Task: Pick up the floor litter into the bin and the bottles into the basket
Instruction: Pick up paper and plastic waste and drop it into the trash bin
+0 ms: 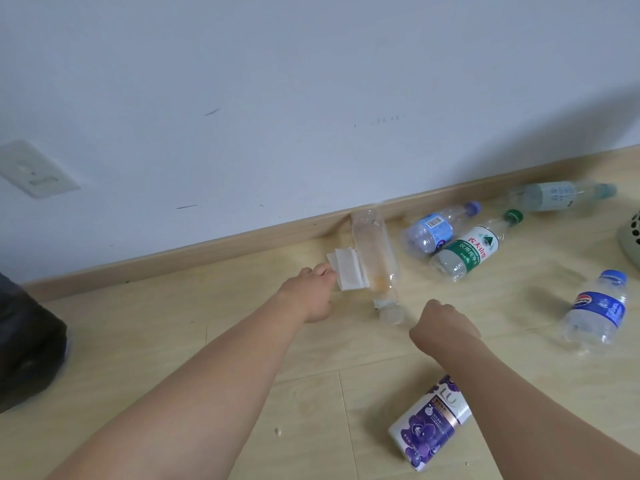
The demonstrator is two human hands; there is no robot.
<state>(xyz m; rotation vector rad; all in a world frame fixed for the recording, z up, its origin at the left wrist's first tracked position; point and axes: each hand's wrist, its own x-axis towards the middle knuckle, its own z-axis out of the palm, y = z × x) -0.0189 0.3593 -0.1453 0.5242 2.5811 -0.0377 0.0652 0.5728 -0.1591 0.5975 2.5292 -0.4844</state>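
My left hand (pixel 313 294) pinches a folded white tissue (pixel 346 273) that lies on the floor against a clear bottle (pixel 375 258) near the skirting board. My right hand (pixel 443 325) hovers as a closed fist with nothing in it, just right of that bottle's cap end. Further right lie a blue-label bottle (pixel 436 230), a green-label bottle (pixel 471 252) and a pale bottle (pixel 557 195) by the wall. A dark-blue-label bottle (pixel 599 311) rests at the right. A purple-and-white tissue pack (pixel 429 427) lies under my right forearm.
A black bin bag (pixel 27 344) bulges at the left edge. The rim of a pale green perforated basket (pixel 632 240) shows at the right edge. A wall socket (pixel 33 169) sits low on the white wall. A small crumb (pixel 277 431) lies on the wooden floor.
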